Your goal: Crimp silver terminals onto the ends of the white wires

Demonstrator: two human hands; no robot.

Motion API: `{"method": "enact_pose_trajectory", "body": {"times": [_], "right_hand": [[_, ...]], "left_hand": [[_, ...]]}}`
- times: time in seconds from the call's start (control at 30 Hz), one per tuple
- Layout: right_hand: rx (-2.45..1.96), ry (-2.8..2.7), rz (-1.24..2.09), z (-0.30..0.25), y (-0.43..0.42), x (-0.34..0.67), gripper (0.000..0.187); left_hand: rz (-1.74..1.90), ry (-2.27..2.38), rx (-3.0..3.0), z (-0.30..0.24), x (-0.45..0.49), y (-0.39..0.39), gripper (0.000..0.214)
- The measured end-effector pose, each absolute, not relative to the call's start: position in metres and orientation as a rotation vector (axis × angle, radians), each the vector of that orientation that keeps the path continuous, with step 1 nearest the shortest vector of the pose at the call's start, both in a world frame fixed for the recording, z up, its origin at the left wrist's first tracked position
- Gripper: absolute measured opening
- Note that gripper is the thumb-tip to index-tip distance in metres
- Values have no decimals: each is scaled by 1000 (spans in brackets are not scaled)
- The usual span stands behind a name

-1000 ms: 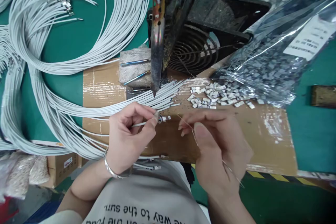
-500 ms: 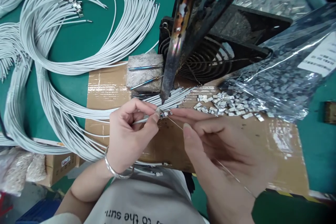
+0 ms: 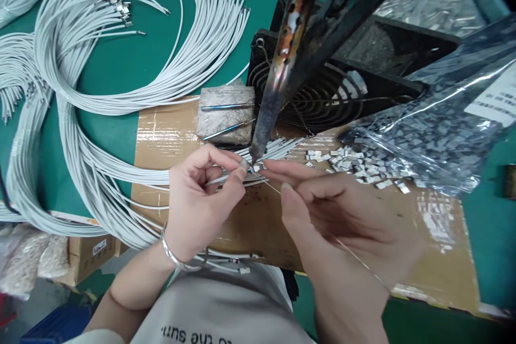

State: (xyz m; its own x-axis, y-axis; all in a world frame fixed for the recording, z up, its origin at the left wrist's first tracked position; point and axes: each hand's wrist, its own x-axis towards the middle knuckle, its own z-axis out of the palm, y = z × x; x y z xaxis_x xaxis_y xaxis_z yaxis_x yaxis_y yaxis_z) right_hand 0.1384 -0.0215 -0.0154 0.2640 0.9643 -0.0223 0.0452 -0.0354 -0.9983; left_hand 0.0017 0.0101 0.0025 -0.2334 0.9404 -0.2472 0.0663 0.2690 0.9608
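Note:
My left hand (image 3: 203,193), a bangle at its wrist, pinches the end of a white wire (image 3: 215,185) between thumb and fingertips. A tiny whitish metal piece (image 3: 256,169) sits at that wire's end, just beyond the fingertips. Directly over it is the tip of a soldering iron (image 3: 271,94); whether they touch is too small to tell. My right hand (image 3: 342,226) holds a thin solder wire (image 3: 358,259) between thumb and fingers. The solder runs across the palm, and its front end points at the metal piece. My right index fingertip is close beside the piece.
A wrapped block (image 3: 226,118) with two metal rods stands left of the iron, a black fan (image 3: 322,91) behind it. Loose small metal pieces (image 3: 363,164) lie on the cardboard (image 3: 435,258) beside a plastic bag (image 3: 443,140). White wire bundles (image 3: 121,102) fill the left.
My hands have brought the wire end and metal piece up closer under the iron's tip. The whole view has shifted slightly. Both grips look the same.

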Motion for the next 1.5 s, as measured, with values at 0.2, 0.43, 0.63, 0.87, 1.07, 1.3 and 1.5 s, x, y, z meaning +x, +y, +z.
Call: {"method": "enact_pose_trajectory", "body": {"times": [0.2,0.43,0.63,0.87,1.07,1.3,1.5], "right_hand": [[-1350,-1048,1000,-18,-16,138,25],[-1298,-1042,1051,-18,-14,142,24],[-1288,-1008,1037,-14,-12,140,25],[-1304,-989,1011,-10,-11,137,26],[-1267,-983,1038,-13,-11,138,26],[-1233,-1024,1034,-15,-12,139,25],[-1226,-1014,1036,-16,-13,140,24]], "left_hand": [[1145,1546,946,2,2,13,16],[1166,1515,924,1,1,14,18],[1164,1511,917,4,1,14,19],[1192,1471,922,3,1,15,19],[1189,1490,940,1,0,14,18],[1192,1494,951,3,-1,14,17],[1184,1476,952,1,0,15,18]]}}
